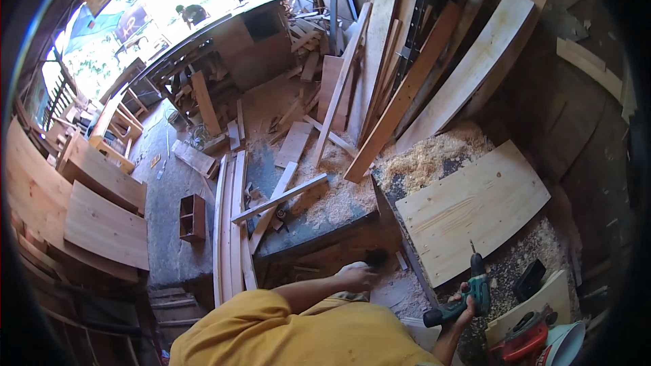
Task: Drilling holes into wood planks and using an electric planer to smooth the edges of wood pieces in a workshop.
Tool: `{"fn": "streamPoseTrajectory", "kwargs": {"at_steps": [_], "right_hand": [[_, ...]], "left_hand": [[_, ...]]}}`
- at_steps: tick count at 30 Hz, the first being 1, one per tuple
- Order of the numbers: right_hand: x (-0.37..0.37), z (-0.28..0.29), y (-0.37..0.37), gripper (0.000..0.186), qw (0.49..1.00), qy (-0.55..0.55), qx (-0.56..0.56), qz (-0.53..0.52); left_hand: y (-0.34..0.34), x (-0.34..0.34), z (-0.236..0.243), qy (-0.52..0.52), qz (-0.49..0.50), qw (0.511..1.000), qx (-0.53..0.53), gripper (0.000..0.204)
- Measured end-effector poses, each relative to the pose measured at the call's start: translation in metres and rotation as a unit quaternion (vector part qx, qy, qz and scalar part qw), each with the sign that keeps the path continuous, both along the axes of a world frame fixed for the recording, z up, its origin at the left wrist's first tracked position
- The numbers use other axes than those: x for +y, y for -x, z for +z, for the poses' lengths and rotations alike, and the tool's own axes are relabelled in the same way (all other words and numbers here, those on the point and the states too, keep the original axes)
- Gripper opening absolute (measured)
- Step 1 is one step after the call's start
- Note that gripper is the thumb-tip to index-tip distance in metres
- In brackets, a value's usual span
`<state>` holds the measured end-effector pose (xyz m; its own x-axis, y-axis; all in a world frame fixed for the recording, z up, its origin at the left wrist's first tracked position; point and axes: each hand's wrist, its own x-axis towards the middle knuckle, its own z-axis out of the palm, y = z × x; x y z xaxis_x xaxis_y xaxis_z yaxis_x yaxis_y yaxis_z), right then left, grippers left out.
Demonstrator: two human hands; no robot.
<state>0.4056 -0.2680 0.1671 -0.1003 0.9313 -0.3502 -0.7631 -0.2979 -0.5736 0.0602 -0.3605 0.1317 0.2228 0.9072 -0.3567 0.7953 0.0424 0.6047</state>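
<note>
My right hand is closed round the handle of a green and black cordless drill. Its thin bit points away from me, over the near edge of a pale wooden panel with knots and screw-like dots. That panel lies flat on a sawdust-strewn bench at the right. My left hand, whitish as if gloved, is held in front of my body, left of the panel and apart from it. Next to its fingers is a dark blurred shape; whether the hand holds it I cannot tell.
Beside the drill lie a black case-like object, a red tool and a white tub. Sawdust heaps behind the panel. Long boards lean at the back; battens cross on the bench at left, near a small wooden box.
</note>
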Motion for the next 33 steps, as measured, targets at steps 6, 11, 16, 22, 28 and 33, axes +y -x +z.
{"fn": "streamPoseTrajectory", "kwargs": {"at_steps": [6, 11, 16, 22, 28, 33], "right_hand": [[0.006, -0.026, -0.063, 0.042, 0.992, 0.039, 0.118, -0.008], [0.026, -0.05, -0.084, 0.043, 0.991, 0.071, 0.112, -0.035], [0.07, -0.095, -0.076, 0.031, 0.991, 0.028, 0.037, -0.122], [0.052, -0.044, -0.108, 0.056, 0.867, 0.261, -0.381, 0.187], [0.051, -0.01, -0.009, 0.035, 0.847, 0.09, -0.518, 0.08], [0.09, -0.042, 0.062, 0.056, 0.769, 0.134, -0.625, 0.018]], "left_hand": [[0.066, -0.212, -0.044, 0.218, 0.428, 0.876, 0.039, 0.035], [0.082, -0.296, -0.11, 0.088, 0.388, 0.916, 0.059, 0.03], [0.056, -0.183, -0.068, 0.054, 0.499, 0.847, -0.173, 0.026], [0.071, 0.006, -0.036, -0.098, 0.333, 0.929, -0.128, 0.026], [0.083, 0.191, -0.049, -0.246, 0.199, 0.949, -0.003, 0.042], [0.046, 0.291, -0.036, -0.024, 0.165, 0.985, 0.031, 0.057]]}}
